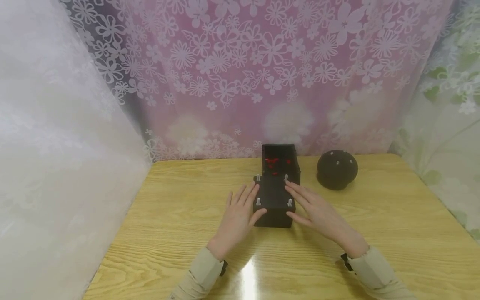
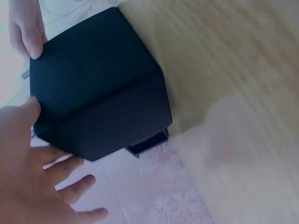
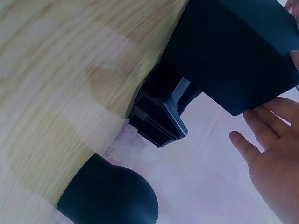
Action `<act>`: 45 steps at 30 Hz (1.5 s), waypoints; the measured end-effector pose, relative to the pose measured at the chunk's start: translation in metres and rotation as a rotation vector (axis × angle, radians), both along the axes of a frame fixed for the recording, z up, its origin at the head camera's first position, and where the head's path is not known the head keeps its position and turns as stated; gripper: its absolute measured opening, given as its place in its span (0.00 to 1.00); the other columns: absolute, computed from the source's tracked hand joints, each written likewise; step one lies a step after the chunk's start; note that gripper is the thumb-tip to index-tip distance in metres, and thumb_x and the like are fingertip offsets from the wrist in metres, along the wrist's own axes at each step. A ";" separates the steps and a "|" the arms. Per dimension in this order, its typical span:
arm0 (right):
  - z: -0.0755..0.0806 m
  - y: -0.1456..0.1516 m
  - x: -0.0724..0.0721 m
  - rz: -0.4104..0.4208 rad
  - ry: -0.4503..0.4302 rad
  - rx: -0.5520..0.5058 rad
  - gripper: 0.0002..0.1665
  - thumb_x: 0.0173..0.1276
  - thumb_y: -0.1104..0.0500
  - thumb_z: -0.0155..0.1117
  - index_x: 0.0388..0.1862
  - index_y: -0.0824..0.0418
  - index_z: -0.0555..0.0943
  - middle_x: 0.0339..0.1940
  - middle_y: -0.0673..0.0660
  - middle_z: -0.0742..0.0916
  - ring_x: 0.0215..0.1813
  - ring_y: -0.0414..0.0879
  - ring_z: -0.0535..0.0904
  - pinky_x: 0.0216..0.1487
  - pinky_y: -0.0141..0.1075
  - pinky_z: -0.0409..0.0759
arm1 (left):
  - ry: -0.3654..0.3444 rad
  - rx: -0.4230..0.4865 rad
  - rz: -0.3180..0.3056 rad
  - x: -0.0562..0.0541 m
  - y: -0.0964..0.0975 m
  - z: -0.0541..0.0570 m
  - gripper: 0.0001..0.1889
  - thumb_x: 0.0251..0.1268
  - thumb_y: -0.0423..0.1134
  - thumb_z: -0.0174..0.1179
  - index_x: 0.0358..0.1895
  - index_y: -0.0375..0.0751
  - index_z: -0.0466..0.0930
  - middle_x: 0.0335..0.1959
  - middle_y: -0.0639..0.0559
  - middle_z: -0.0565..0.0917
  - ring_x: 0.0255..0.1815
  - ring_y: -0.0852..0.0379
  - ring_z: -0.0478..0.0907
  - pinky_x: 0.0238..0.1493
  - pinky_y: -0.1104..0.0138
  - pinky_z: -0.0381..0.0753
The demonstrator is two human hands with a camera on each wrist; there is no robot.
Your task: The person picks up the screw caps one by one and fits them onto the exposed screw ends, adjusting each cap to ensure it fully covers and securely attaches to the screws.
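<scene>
In the head view a black box (image 1: 273, 193) rests on the table, with several small silver metal pieces standing near its top corners. My left hand (image 1: 237, 214) lies along its left side, fingers nearly straight, thumb at the front edge. On the right side, my right hand (image 1: 320, 212) touches the box with fingertips and thumb, its fingers also extended. The left wrist view shows my left thumb at the edge of the box (image 2: 93, 74). In the right wrist view, some fingertips of my right hand (image 3: 275, 154) meet a side edge.
Directly behind the box stands an open black container (image 1: 297, 166) with small red things inside. A rounded black object (image 1: 336, 171) with small silver pieces on top sits at the back right of the wooden table (image 1: 180, 200). A pink flowered curtain (image 1: 240, 83) hangs behind.
</scene>
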State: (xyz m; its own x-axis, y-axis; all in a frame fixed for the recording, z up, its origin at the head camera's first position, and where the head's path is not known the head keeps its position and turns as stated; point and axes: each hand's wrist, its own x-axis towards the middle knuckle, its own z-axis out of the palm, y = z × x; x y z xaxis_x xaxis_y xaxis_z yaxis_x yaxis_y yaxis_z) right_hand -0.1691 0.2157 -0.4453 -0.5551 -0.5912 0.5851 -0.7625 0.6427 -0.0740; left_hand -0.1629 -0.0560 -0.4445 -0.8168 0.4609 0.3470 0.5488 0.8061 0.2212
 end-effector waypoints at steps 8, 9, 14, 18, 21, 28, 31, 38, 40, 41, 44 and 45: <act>-0.001 0.001 0.000 -0.014 0.001 0.012 0.44 0.80 0.34 0.44 0.73 0.71 0.69 0.73 0.67 0.73 0.66 0.63 0.76 0.62 0.59 0.77 | 0.041 -0.034 -0.140 -0.011 -0.007 0.005 0.38 0.77 0.59 0.51 0.80 0.41 0.56 0.81 0.48 0.58 0.81 0.48 0.54 0.76 0.39 0.54; -0.001 0.001 0.000 -0.015 0.000 0.012 0.45 0.80 0.34 0.44 0.73 0.71 0.69 0.73 0.67 0.73 0.66 0.63 0.76 0.62 0.58 0.77 | 0.034 -0.035 -0.155 -0.013 -0.007 0.005 0.38 0.77 0.60 0.50 0.81 0.42 0.55 0.81 0.48 0.57 0.82 0.49 0.54 0.77 0.40 0.53; -0.001 0.001 0.002 -0.018 -0.024 0.013 0.45 0.80 0.34 0.44 0.74 0.70 0.69 0.74 0.66 0.73 0.67 0.63 0.75 0.63 0.58 0.77 | -0.006 -0.077 -0.165 -0.018 -0.006 0.001 0.38 0.78 0.62 0.44 0.82 0.44 0.53 0.83 0.50 0.54 0.83 0.53 0.50 0.79 0.43 0.50; -0.002 0.000 0.002 -0.019 -0.031 0.008 0.45 0.80 0.33 0.44 0.74 0.70 0.69 0.74 0.66 0.72 0.67 0.63 0.75 0.64 0.59 0.77 | -0.012 -0.099 -0.149 -0.018 -0.005 0.000 0.39 0.78 0.63 0.44 0.82 0.44 0.52 0.83 0.51 0.52 0.83 0.55 0.48 0.80 0.45 0.49; -0.002 -0.001 0.002 -0.020 -0.021 0.004 0.45 0.80 0.33 0.42 0.73 0.71 0.69 0.74 0.66 0.73 0.67 0.63 0.75 0.63 0.58 0.77 | -0.004 -0.106 -0.139 -0.018 -0.004 0.001 0.40 0.77 0.63 0.45 0.82 0.43 0.53 0.83 0.52 0.52 0.83 0.56 0.47 0.80 0.45 0.48; 0.000 -0.001 0.004 -0.029 -0.019 0.014 0.46 0.80 0.33 0.40 0.73 0.71 0.69 0.74 0.66 0.73 0.67 0.63 0.75 0.63 0.57 0.78 | 0.023 -0.140 -0.121 -0.015 -0.002 0.000 0.40 0.78 0.64 0.42 0.82 0.42 0.52 0.83 0.51 0.52 0.83 0.55 0.48 0.80 0.45 0.49; 0.000 -0.001 0.004 -0.032 -0.016 0.017 0.46 0.80 0.33 0.40 0.73 0.71 0.69 0.74 0.66 0.73 0.67 0.63 0.75 0.63 0.57 0.78 | 0.035 -0.133 -0.121 -0.014 -0.001 0.000 0.39 0.78 0.63 0.43 0.81 0.41 0.53 0.83 0.50 0.53 0.83 0.54 0.49 0.79 0.44 0.52; 0.005 0.003 -0.002 0.030 -0.025 -0.025 0.44 0.78 0.34 0.47 0.69 0.72 0.74 0.70 0.67 0.76 0.65 0.64 0.77 0.61 0.52 0.80 | 0.038 -0.113 -0.122 -0.014 0.000 0.000 0.39 0.78 0.61 0.46 0.81 0.41 0.53 0.82 0.50 0.55 0.83 0.53 0.50 0.78 0.43 0.52; 0.011 0.007 -0.005 0.053 -0.057 -0.058 0.40 0.77 0.36 0.51 0.67 0.69 0.76 0.68 0.66 0.79 0.64 0.64 0.77 0.67 0.45 0.77 | 0.035 -0.113 -0.121 -0.014 0.000 -0.001 0.39 0.78 0.62 0.45 0.81 0.41 0.53 0.83 0.50 0.54 0.83 0.53 0.49 0.79 0.43 0.50; 0.015 0.009 -0.006 0.057 -0.059 -0.078 0.38 0.77 0.37 0.52 0.66 0.67 0.78 0.66 0.65 0.80 0.64 0.63 0.78 0.68 0.43 0.75 | 0.032 -0.112 -0.120 -0.014 0.000 -0.001 0.39 0.78 0.62 0.45 0.82 0.41 0.52 0.83 0.51 0.54 0.83 0.53 0.49 0.79 0.43 0.50; 0.029 0.015 -0.015 0.038 -0.026 -0.139 0.28 0.76 0.44 0.59 0.62 0.63 0.82 0.61 0.62 0.85 0.61 0.61 0.81 0.67 0.40 0.76 | 0.028 -0.110 -0.119 -0.014 0.001 -0.002 0.39 0.78 0.62 0.43 0.82 0.42 0.51 0.83 0.51 0.53 0.83 0.54 0.48 0.79 0.43 0.48; 0.034 0.016 -0.019 0.025 -0.004 -0.158 0.24 0.75 0.48 0.64 0.61 0.62 0.83 0.59 0.61 0.86 0.58 0.59 0.83 0.63 0.41 0.79 | 0.027 -0.109 -0.119 -0.014 0.001 -0.002 0.39 0.78 0.62 0.43 0.82 0.42 0.51 0.83 0.51 0.53 0.83 0.54 0.47 0.79 0.43 0.48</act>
State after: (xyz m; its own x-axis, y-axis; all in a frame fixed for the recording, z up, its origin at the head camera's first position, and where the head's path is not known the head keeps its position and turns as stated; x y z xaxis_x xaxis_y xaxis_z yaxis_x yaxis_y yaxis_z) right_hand -0.1883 0.2317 -0.4113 -0.5438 -0.5060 0.6695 -0.7778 0.6034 -0.1756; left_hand -0.1771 -0.0554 -0.4462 -0.7451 0.5902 0.3106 0.6466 0.7534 0.1194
